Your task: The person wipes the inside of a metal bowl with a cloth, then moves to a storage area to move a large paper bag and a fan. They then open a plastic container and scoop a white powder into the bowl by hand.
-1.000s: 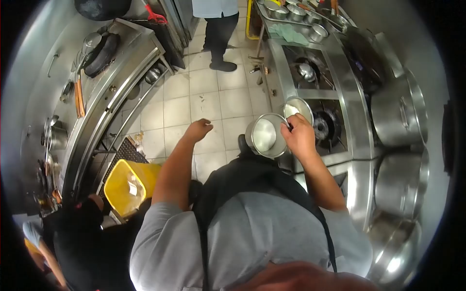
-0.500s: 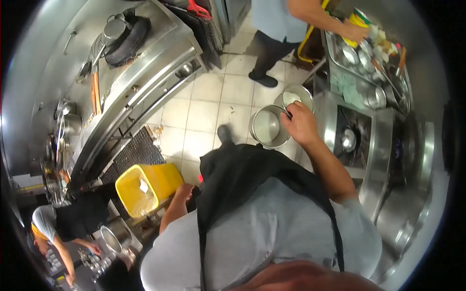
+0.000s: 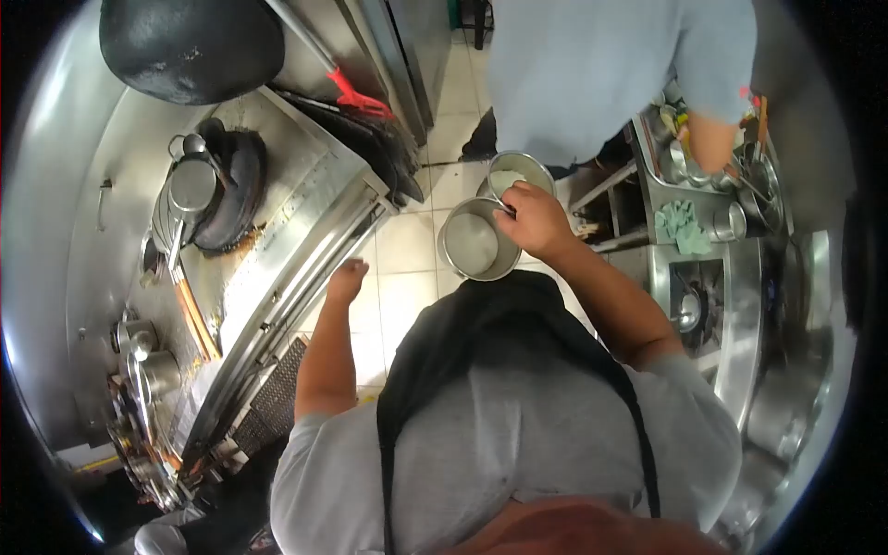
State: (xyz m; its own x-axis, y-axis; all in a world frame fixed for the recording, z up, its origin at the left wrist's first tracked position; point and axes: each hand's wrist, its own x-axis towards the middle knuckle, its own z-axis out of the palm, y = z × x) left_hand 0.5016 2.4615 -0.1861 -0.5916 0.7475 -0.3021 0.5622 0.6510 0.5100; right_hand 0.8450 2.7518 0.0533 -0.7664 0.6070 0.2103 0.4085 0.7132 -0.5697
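Observation:
My right hand (image 3: pixel 536 222) is closed around the handles of two metal pots, held together in front of my apron. The nearer pot (image 3: pixel 446 242) is deep, with a pale, shiny inside. Just beyond it, the second pot (image 3: pixel 546 169) has something whitish in it, and the hand partly covers it. My left hand (image 3: pixel 349 280) hangs out to the left above the floor, its fingers curled in. Nothing shows in that hand.
A person in a grey shirt (image 3: pixel 592 83) stands close ahead, by a counter of metal utensils. On the left runs a steel counter (image 3: pixel 305 176) with a dark wok (image 3: pixel 242 190) and pans. A stove (image 3: pixel 698 305) is at right. A red-handled tool (image 3: pixel 356 94) stands ahead left.
I have moved forward along the aisle, carrying both pots. The person ahead is now closer. My left hand has swung forward, and the yellow bin has dropped out of view.

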